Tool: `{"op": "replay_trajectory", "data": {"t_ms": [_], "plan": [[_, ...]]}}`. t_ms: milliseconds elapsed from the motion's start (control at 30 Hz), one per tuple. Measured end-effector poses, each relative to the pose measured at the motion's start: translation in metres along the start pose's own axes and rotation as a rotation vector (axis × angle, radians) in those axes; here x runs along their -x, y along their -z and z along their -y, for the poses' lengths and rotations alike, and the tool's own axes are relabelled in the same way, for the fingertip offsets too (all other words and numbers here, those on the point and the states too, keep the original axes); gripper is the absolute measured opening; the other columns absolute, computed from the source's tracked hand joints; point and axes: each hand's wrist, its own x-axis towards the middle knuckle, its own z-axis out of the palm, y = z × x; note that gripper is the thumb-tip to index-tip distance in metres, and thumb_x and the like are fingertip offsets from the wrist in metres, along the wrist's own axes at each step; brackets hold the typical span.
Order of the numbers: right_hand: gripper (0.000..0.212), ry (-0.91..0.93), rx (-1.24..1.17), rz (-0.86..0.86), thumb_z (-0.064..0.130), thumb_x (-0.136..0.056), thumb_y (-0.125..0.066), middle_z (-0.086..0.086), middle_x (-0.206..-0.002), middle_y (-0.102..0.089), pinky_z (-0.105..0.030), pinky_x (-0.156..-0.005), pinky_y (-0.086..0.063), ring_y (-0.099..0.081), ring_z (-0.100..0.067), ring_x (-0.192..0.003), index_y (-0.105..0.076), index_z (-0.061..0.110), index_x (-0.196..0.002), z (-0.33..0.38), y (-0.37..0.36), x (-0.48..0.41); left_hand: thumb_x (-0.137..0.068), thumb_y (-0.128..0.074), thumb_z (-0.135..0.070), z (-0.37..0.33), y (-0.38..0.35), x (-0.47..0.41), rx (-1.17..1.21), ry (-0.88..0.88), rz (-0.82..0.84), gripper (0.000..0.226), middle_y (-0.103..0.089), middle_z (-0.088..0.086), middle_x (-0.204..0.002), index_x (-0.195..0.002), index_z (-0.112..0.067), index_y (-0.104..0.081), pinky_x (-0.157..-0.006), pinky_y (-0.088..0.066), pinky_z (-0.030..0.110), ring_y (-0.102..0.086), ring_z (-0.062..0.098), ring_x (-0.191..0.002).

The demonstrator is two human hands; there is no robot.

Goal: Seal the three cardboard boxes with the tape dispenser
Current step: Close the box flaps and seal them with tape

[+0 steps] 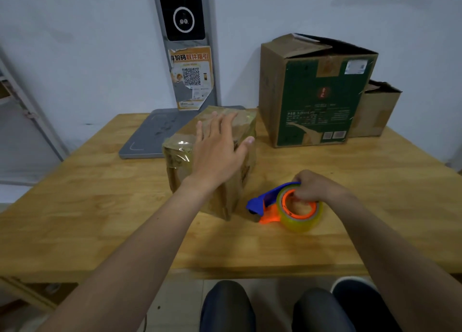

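A small brown cardboard box (180,156), wrapped in shiny clear tape, sits mid-table. My left hand (220,146) lies flat on its top with fingers spread. To its right on the table rests the tape dispenser (272,206), blue and orange with a yellowish tape roll (303,223); my right hand (317,185) grips it from above. A tall green-printed cardboard box (317,94) stands at the back right with its top flaps loose. Behind it, a smaller brown box (375,114) peeks out, its flaps also open.
A grey flat scale platform (150,136) lies at the back of the wooden table (100,206), with a grey post carrying a screen and a QR poster (191,77) above it. My knees show below the table's front edge.
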Motion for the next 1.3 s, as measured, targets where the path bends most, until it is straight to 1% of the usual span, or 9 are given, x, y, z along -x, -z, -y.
{"op": "replay_trajectory", "data": {"t_ms": [133,300,400,567,633,733,833,933,1300], "plan": [[0.026,-0.002,0.051,-0.039,0.024,-0.084,-0.072,0.001,-0.093,-0.07,-0.028,-0.067,-0.053,-0.066,-0.014,-0.084,-0.071,0.023,-0.11,-0.006,-0.01,-0.003,-0.102,-0.051,-0.037,0.016,0.018,0.011,0.232,0.017,-0.146,0.047,-0.048,-0.002,-0.149,-0.146,-0.022,-0.044,-0.127,-0.007,0.049,-0.034,0.019,-0.147],[0.075,0.072,0.124,-0.167,0.018,-0.087,-0.072,-0.004,-0.15,-0.047,-0.038,-0.099,-0.052,-0.053,-0.024,-0.128,-0.039,0.03,-0.153,0.01,0.003,0.017,-0.103,-0.049,-0.043,0.065,0.043,0.022,0.431,0.622,-0.169,0.052,-0.043,0.005,-0.149,-0.148,-0.019,-0.037,-0.102,-0.038,0.038,-0.048,0.021,-0.128],[0.072,0.295,-0.054,-0.345,0.025,-0.092,-0.067,0.003,-0.157,-0.038,-0.036,-0.109,-0.043,-0.045,-0.02,-0.137,-0.033,0.032,-0.155,0.036,0.013,0.041,-0.104,-0.044,-0.051,0.073,0.045,0.029,0.552,0.763,-0.083,0.057,-0.051,-0.003,-0.128,-0.151,-0.021,-0.033,-0.094,-0.037,0.036,-0.05,0.028,-0.131],[0.051,0.617,-0.147,-0.528,0.025,-0.099,-0.057,0.01,-0.152,-0.043,-0.037,-0.115,-0.036,-0.039,-0.014,-0.139,-0.045,0.028,-0.149,0.077,0.01,0.077,-0.105,-0.045,-0.048,0.05,0.052,0.044,0.488,0.653,-0.014,0.059,-0.058,-0.012,-0.093,-0.154,-0.022,-0.028,-0.083,-0.038,0.035,-0.06,0.018,-0.101],[0.048,0.681,-0.098,-0.573,0.026,-0.1,-0.055,0.009,-0.152,-0.043,-0.033,-0.118,-0.03,-0.033,-0.012,-0.141,-0.047,0.026,-0.147,0.09,0.006,0.089,-0.105,-0.046,-0.046,0.039,0.054,0.051,0.367,0.529,0.021,0.059,-0.067,-0.003,-0.108,-0.155,-0.022,-0.026,-0.08,-0.041,0.034,-0.063,0.016,-0.101],[0.047,0.75,0.039,-0.6,0.029,-0.099,-0.053,0.009,-0.152,-0.045,-0.036,-0.12,-0.027,-0.031,-0.013,-0.144,-0.049,0.025,-0.146,0.105,-0.005,0.098,-0.105,-0.046,-0.033,0.037,0.056,0.058,0.089,0.186,-0.116,0.041,-0.046,-0.002,-0.154,-0.144,-0.02,-0.047,-0.112,-0.036,0.045,-0.038,0.025,-0.146],[0.05,0.792,0.152,-0.562,0.031,-0.1,-0.045,0.008,-0.156,-0.041,-0.036,-0.123,-0.013,-0.026,-0.013,-0.148,-0.045,0.024,-0.149,0.12,-0.018,0.101,-0.1,-0.041,-0.023,0.038,0.06,0.055,0.014,-0.092,-0.074,0.037,-0.067,-0.007,-0.131,-0.124,-0.02,-0.069,-0.125,-0.019,0.045,-0.05,0.018,-0.137],[0.052,0.786,0.221,-0.551,0.032,-0.101,-0.037,0.003,-0.158,-0.04,-0.043,-0.126,-0.007,-0.025,-0.013,-0.15,-0.044,0.018,-0.15,0.133,-0.032,0.099,-0.1,-0.038,-0.026,0.035,0.061,0.056,-0.022,-0.116,0.009,0.04,-0.074,-0.006,-0.115,-0.122,-0.018,-0.071,-0.126,-0.015,0.039,-0.066,0.014,-0.108],[0.052,0.665,0.291,-0.667,0.043,-0.103,-0.037,0.006,-0.149,-0.051,-0.047,-0.126,-0.012,-0.041,-0.01,-0.14,-0.046,0.021,-0.149,0.123,-0.044,0.097,-0.107,-0.029,-0.042,0.065,0.056,0.061,0.041,-0.042,0.042,0.045,-0.067,-0.021,-0.128,-0.129,-0.034,-0.068,-0.125,-0.019,0.044,-0.055,-0.003,-0.126]]}}
